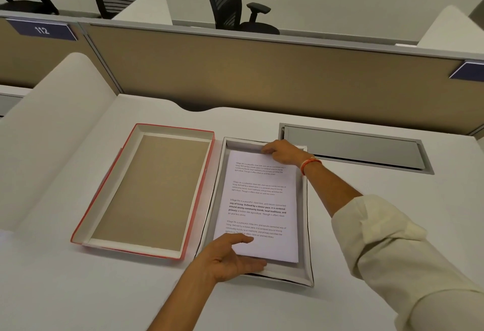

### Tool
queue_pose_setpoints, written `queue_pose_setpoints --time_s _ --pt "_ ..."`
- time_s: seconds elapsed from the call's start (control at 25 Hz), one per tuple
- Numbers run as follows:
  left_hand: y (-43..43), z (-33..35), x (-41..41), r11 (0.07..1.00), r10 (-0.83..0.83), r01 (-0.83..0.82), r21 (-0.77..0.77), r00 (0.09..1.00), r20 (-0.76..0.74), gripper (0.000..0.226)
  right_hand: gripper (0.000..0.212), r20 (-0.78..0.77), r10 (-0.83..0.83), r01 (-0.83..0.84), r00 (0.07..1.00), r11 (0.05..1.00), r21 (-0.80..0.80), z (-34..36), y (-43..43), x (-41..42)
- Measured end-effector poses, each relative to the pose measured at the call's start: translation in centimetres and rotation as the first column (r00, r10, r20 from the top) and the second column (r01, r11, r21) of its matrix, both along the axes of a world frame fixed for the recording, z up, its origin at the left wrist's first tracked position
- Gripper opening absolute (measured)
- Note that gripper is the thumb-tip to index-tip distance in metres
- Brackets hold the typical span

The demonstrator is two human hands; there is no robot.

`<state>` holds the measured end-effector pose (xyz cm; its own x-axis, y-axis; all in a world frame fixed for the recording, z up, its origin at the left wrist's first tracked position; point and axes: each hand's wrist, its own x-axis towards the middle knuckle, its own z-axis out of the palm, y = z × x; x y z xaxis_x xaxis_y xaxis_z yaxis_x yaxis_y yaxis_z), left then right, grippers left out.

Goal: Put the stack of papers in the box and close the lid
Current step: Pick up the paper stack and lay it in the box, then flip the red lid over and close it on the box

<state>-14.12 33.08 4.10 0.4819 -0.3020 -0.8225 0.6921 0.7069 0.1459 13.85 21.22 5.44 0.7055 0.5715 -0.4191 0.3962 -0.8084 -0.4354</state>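
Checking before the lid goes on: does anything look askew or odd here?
Nothing stands out. The papers lie flat inside the box, both hands at their ends, and the lid sits upturned beside it.

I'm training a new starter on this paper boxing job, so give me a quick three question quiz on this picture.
1. True or false: the stack of printed white papers lies inside the shallow white cardboard box.
2. Which hand touches the papers' far edge?
3. The red-edged cardboard lid lies: A) on the box, B) left of the box, inside up.

Key: 1 true. 2 the right hand; the left hand is at the near edge. 3 B.
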Motion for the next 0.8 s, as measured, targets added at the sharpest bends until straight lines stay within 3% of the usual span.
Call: queue_pose_setpoints --time_s 0.16,0.28,0.4,0.6,0.8 --pt "1.9 2.1 0.7 0.997 -0.058 0.054 0.056 0.996 0.067 0.047 0.046 -0.052 -0.112 0.118 0.992 0.983 0.141 1.4 0.8 -1.3" --pt "4.3 3.4 1.8 0.963 -0.066 -0.003 0.269 0.967 0.247 0.038 0.050 -0.172 -0.235 0.281 0.957 0.901 0.331 1.7 2.0 -4.0" --pt "7.6 4.1 2.7 0.865 -0.066 -0.152 0.478 0.910 0.409 0.034 0.048 -0.321 -0.282 0.403 0.904 0.811 0.424 0.9 3.6 -7.4" --pt "14.4 3.6 2.7 0.537 -0.221 -0.302 0.788 0.851 0.477 0.040 0.054 -0.469 -0.302 0.528 0.830 0.695 0.488 -0.8 6.9 -12.6" --pt "21.0 1.8 1.7 0.202 -0.363 -0.319 0.926 0.854 0.373 0.040 0.057 -0.596 -0.246 0.606 0.764 0.592 0.532 -2.0 10.7 -17.7"
